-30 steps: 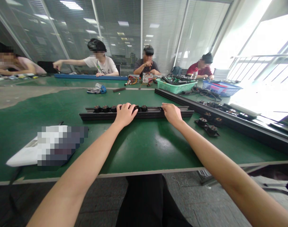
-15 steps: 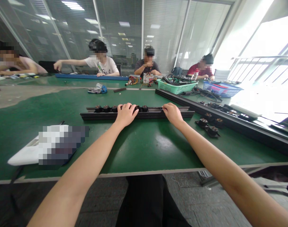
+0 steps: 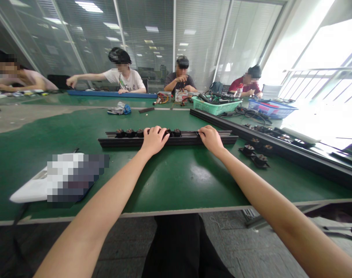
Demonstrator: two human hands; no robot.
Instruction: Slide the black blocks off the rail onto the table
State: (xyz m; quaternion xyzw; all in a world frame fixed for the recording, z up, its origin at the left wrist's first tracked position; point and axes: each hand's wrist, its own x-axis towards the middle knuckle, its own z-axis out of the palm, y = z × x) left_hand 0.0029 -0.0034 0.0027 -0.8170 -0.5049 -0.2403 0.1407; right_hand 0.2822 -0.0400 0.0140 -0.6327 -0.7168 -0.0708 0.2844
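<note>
A long black channel rail point(image 3: 121, 143) lies crosswise on the green table in front of me. Several round black socket-like modules point(image 3: 130, 133) sit in a row inside its left half. My left hand point(image 3: 154, 139) is curled over the rail's middle, on top of some modules, which it partly hides. To the right, my right hand point(image 3: 210, 138) is closed in a pinch at the rail's open slot. A small dark piece seems to be at its fingertips, too small to name. Several loose modules point(image 3: 261, 160) lie on the table right of the rail.
A longer black rail point(image 3: 251, 135) runs diagonally on the right. Behind stand a green basket of cables point(image 3: 218, 108) and a blue basket point(image 3: 271, 110). A white object, partly blurred point(image 3: 34, 189), lies at left; a crumpled glove-like cloth point(image 3: 119, 109) lies farther back. Several people sit opposite.
</note>
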